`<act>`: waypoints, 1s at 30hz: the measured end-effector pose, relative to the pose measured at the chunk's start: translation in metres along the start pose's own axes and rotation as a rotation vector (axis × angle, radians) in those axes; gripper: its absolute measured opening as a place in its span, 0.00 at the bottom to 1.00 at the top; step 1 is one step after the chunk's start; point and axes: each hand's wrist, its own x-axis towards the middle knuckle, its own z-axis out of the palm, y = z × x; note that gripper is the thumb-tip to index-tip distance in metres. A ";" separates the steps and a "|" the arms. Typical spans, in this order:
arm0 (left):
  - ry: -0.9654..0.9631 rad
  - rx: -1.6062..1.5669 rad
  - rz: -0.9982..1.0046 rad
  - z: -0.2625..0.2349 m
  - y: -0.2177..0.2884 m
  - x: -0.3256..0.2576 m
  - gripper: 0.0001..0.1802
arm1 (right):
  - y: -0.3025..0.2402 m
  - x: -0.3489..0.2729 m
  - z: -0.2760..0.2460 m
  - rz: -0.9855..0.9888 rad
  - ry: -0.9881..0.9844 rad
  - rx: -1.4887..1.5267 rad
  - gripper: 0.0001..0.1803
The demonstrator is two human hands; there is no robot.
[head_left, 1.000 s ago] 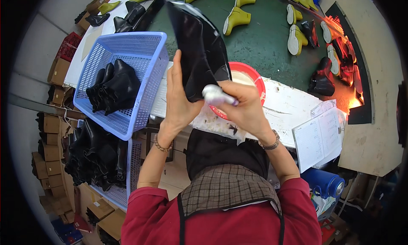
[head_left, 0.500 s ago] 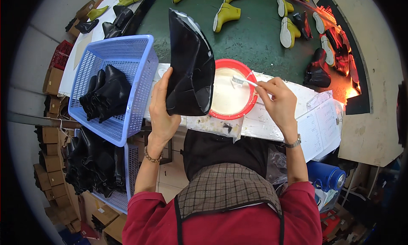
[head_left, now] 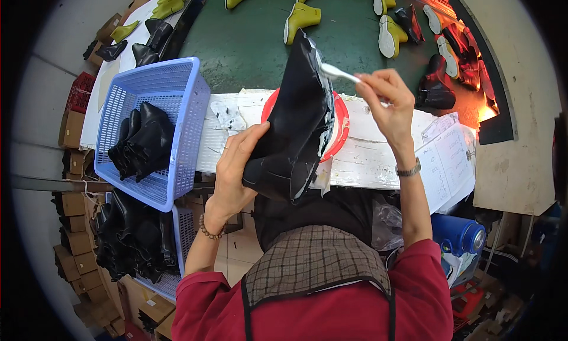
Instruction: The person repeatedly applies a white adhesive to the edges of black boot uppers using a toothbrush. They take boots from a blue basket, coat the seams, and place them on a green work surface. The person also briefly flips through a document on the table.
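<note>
My left hand [head_left: 234, 172] is closed around the lower part of a black boot upper [head_left: 287, 125], which it holds up at a tilt over the bench. White paste shows along the upper's right-hand edge. A white toothbrush-like brush [head_left: 342, 74] is pinched in the fingers of my right hand [head_left: 389, 107], and its head touches that edge near the top. Behind the upper stands a red bowl [head_left: 343, 119]; most of it and its contents are now hidden.
On my left, a blue basket [head_left: 192, 116] holds several black uppers, with another full basket below. Yellow boots [head_left: 302, 21] stand on the green surface [head_left: 236, 54]. A red-glowing heater is at far right, near papers [head_left: 447, 169] and a blue flask [head_left: 458, 237].
The brush has left the bowl and moved up to the upper's edge. My left hand has brought the upper rightward and lower, tilting it across the bowl. More white now shows along the edge.
</note>
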 end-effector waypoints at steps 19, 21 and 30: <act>0.473 0.176 0.178 0.019 -0.042 0.047 0.33 | -0.051 -0.057 0.004 0.000 -0.303 0.236 0.13; 0.460 0.164 0.186 0.021 -0.042 0.049 0.32 | -0.056 -0.056 0.003 0.100 -0.361 0.287 0.10; 0.250 -0.436 -0.514 -0.049 -0.075 -0.008 0.34 | 0.012 -0.042 0.021 0.004 -0.374 -0.413 0.05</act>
